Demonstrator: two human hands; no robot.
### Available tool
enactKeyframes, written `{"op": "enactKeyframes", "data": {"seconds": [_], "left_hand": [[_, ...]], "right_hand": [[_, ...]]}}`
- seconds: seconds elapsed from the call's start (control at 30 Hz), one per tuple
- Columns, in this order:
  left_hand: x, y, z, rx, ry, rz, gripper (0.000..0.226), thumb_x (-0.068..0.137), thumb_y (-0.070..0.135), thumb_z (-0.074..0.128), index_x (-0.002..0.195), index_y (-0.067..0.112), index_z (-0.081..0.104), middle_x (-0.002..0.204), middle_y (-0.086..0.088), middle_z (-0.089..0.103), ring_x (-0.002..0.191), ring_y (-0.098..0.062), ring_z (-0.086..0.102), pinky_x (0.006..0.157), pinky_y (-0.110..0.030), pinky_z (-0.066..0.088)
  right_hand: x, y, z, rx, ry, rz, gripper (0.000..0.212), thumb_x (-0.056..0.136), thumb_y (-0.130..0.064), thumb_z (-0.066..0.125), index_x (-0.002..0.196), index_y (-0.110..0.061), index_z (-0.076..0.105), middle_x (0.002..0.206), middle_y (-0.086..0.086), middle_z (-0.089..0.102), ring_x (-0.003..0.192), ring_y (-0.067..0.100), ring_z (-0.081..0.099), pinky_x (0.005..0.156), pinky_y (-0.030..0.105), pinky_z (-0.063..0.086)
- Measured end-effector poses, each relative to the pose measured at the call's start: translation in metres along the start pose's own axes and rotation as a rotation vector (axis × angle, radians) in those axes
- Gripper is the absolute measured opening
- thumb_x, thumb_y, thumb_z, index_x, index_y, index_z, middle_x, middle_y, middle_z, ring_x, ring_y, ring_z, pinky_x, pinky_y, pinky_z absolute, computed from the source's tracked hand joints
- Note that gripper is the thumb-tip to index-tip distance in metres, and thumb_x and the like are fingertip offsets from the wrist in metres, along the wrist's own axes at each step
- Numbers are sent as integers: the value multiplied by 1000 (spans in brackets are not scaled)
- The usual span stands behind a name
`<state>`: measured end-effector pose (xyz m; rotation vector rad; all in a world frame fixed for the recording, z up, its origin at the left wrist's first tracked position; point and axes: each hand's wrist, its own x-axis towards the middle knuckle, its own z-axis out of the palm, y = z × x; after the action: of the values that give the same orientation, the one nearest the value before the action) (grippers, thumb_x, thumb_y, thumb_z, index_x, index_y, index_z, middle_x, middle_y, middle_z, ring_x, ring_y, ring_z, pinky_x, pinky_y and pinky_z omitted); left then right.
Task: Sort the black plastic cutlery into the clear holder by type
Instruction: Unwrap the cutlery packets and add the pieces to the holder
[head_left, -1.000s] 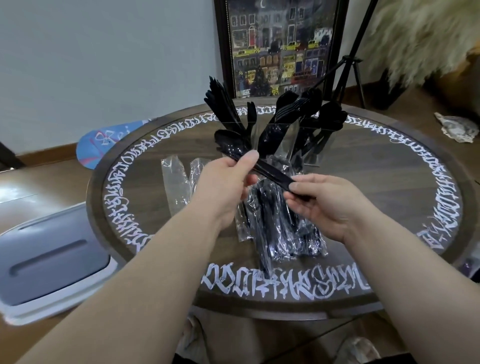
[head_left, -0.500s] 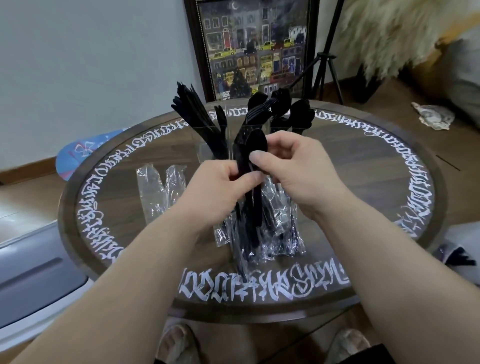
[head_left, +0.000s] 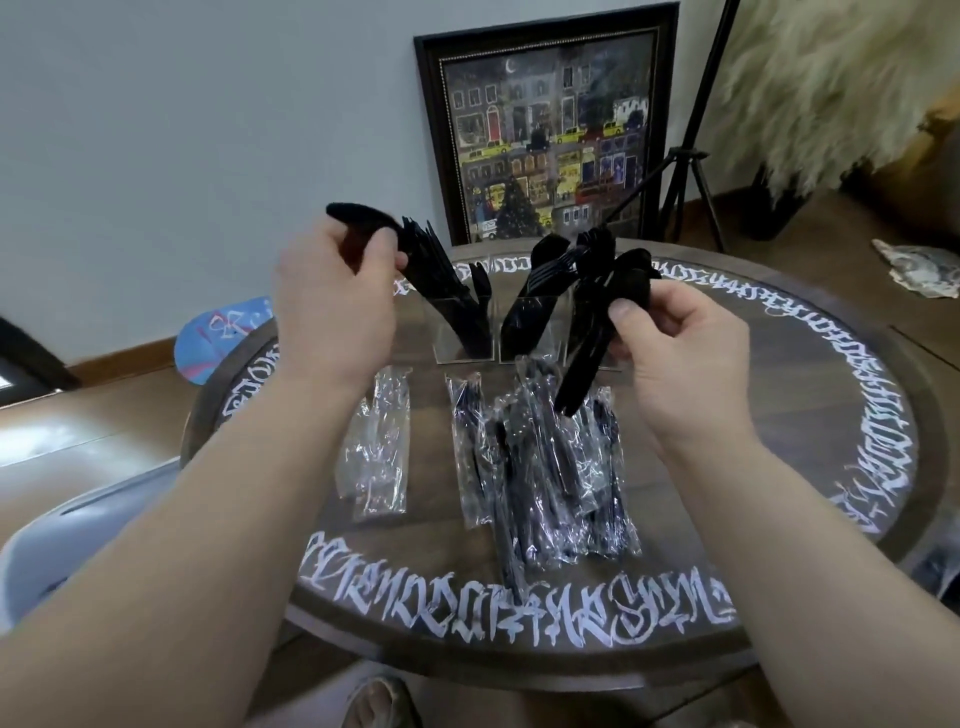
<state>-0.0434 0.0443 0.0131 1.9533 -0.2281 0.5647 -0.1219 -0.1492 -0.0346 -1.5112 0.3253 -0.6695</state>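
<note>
Black plastic cutlery pieces: one pinched in left hand (head_left: 332, 306) fingers at 11 o'clock, one (head_left: 592, 358) in right hand (head_left: 675, 353) fingers at 1 o'clock, above clear three-compartment holder (head_left: 467, 332) on round dark wooden counter (head_left: 779, 415). Could land in wrong compartment; could also tip holder, already crowded with leaning handles.

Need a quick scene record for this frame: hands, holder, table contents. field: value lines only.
left hand: raised by the holder's left side, gripping a black utensil; type unclear
right hand: holding a black spoon, bowl up, handle angled down-left
clear holder: upright on table, three compartments visible, each with black cutlery standing in it
wrapped cutlery pile: clear-wrapped black pieces, in front of the holder
empty wrappers: clear plastic, left of the pile
table: round, dark wood, white lettering around the rim
</note>
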Motion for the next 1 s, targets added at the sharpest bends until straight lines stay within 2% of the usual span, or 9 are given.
{"op": "enactKeyframes", "data": {"seconds": [0.1,0.27,0.37,0.53,0.67,0.77,0.87,0.93,1.0], "left_hand": [[23,-3,12,102,-93,67,9,88,12,53,88,14,62,76,7,68,75,-7,66,80,-32,54],[30,-16,32,130,-176,20,18,87,8,56,80,24,56,70,12,64,77,-12,69,83,-40,54],[38,-14,28,48,-97,-35,10,85,8,55,86,16,60,70,7,65,74,-11,69,78,-39,56],[49,-1,13,-13,34,86,11,81,11,54,85,16,63,69,5,65,66,-7,64,69,-29,53],[40,-20,33,226,-159,1,11,82,21,57,78,18,66,72,-1,69,76,-22,66,76,-38,51],[33,-33,46,372,-224,-56,16,90,23,57,83,15,69,80,-4,71,83,-25,65,77,-34,48],[36,-38,55,442,-254,-53,20,91,27,59,97,12,71,91,-7,72,89,-25,65,77,-30,44],[35,-42,57,406,-236,-82,26,89,29,64,110,14,68,93,-2,71,92,-20,64,82,-26,44],[29,-41,55,318,-151,-112,29,85,30,69,109,16,62,82,9,62,82,-13,60,74,-12,39]], "right_hand": [[1,-1,3,-7,-4,-19,23,87,-7,65,77,-27,71,81,2,72,81,25,67,82,50,55],[4,-1,6,1,-7,-21,22,87,-6,65,80,-26,70,75,-6,71,77,14,66,82,46,57],[8,0,6,4,-4,-12,23,87,-6,65,78,-26,70,72,-9,70,74,12,64,80,45,57],[12,4,6,-9,-2,-2,24,87,-6,65,76,-27,70,72,-8,69,73,12,63,80,45,56],[13,7,10,-5,-22,5,23,87,-4,64,79,-26,70,70,-11,70,72,7,64,77,32,57],[14,8,11,-27,-35,-14,22,87,-5,65,80,-25,70,69,-14,69,69,0,62,69,19,52],[16,10,13,-52,-58,-19,22,87,-6,65,80,-26,70,66,-18,68,67,-3,61,67,15,50],[17,12,15,-67,-76,-19,24,87,-6,65,79,-28,69,65,-20,67,65,-4,61,66,15,50],[18,14,16,-73,-95,-23,27,87,-6,65,77,-31,68,65,-22,67,64,-5,60,65,14,47]]}}
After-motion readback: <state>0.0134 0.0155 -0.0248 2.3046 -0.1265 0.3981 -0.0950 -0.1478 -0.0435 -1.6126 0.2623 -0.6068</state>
